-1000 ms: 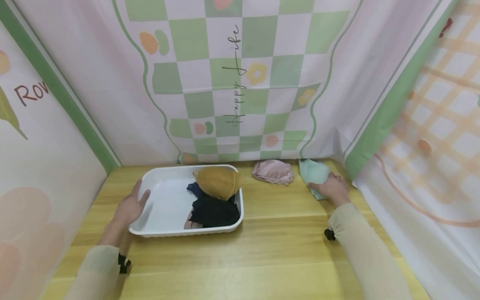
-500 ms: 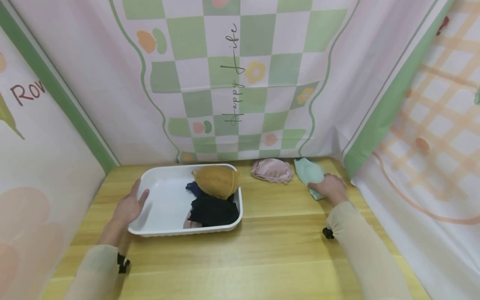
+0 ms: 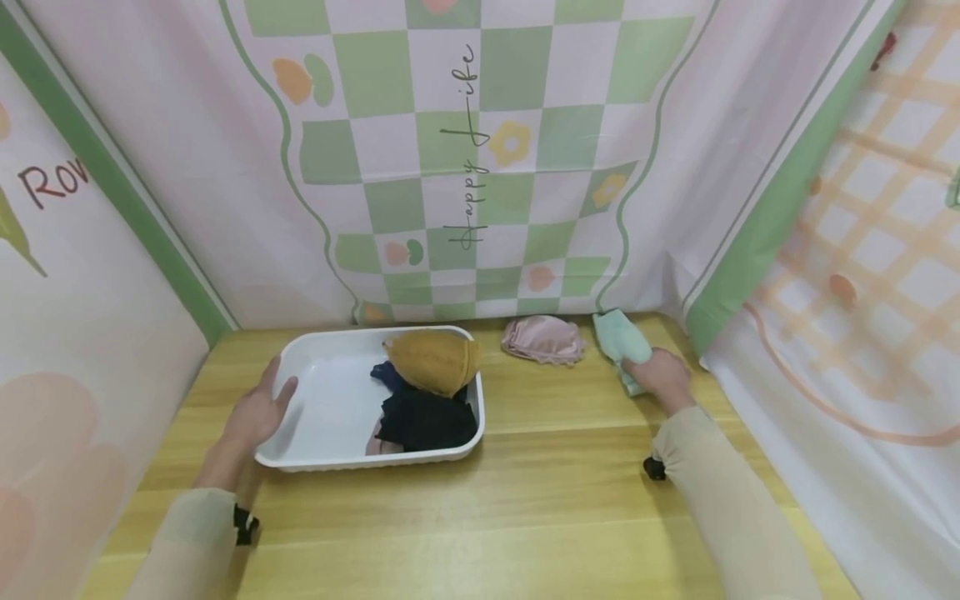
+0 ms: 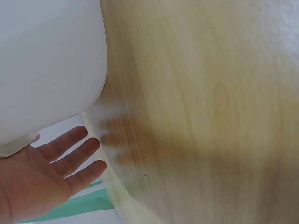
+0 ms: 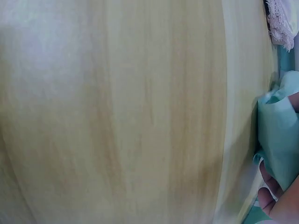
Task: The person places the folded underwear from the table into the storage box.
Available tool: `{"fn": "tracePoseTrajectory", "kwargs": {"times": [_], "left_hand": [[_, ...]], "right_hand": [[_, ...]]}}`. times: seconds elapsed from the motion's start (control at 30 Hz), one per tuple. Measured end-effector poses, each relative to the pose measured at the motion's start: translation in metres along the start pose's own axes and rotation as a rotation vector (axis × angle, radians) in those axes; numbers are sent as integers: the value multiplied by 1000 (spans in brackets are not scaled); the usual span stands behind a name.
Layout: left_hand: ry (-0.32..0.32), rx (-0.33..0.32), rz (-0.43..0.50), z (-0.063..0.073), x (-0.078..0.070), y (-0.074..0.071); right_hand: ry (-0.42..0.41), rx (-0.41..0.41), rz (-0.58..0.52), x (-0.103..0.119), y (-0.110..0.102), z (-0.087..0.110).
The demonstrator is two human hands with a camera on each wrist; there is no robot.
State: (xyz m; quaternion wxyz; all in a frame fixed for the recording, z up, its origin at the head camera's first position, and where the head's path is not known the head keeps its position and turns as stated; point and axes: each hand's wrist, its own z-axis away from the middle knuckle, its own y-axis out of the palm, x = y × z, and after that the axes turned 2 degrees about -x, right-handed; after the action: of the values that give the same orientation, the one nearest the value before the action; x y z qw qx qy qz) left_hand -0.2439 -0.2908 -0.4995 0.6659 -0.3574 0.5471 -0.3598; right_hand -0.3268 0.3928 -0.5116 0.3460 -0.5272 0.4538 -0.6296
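My left hand (image 3: 257,417) holds the left end of a white tray (image 3: 330,463), thumb over its rim. In the left wrist view, three straight, spread fingers (image 4: 77,155) stand below the tray's wall. At the table's back right, my right hand (image 3: 663,377) pinches the near edge of a folded mint-green bra (image 3: 621,337); the right wrist view shows fingers curled at the cloth. Left of it lies a folded pink satin bra (image 3: 543,339) with a frilled edge. Inside the tray, a mustard cup-shaped bra (image 3: 431,360) overlaps a crumpled black garment (image 3: 427,421).
Navy cloth (image 3: 386,377) and a bit of dusty-pink cloth (image 3: 382,443) show beside the black garment in the tray. A checkered curtain (image 3: 480,167) hangs right behind the wooden table (image 3: 480,533), with more printed fabric along both sides.
The right hand's thumb has closed on the mint-green bra, whose rounded cup has folded narrower and turned slightly. The left hand and tray stay in place.
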Motion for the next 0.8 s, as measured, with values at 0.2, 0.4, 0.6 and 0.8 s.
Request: {"fn": "tracePoseTrajectory", "kwargs": {"times": [0.2, 0.4, 0.6, 0.8], "left_hand": [[-2, 4, -9, -1, 1, 0], [-2, 5, -4, 0, -1, 0], [5, 7, -11, 2, 0, 0], [13, 3, -4, 2, -2, -1]], "right_hand": [[29, -9, -40, -3, 3, 0], [37, -16, -81, -2, 2, 1], [50, -66, -162, 3, 0, 6], [-9, -121, -222, 13, -10, 10]]}}
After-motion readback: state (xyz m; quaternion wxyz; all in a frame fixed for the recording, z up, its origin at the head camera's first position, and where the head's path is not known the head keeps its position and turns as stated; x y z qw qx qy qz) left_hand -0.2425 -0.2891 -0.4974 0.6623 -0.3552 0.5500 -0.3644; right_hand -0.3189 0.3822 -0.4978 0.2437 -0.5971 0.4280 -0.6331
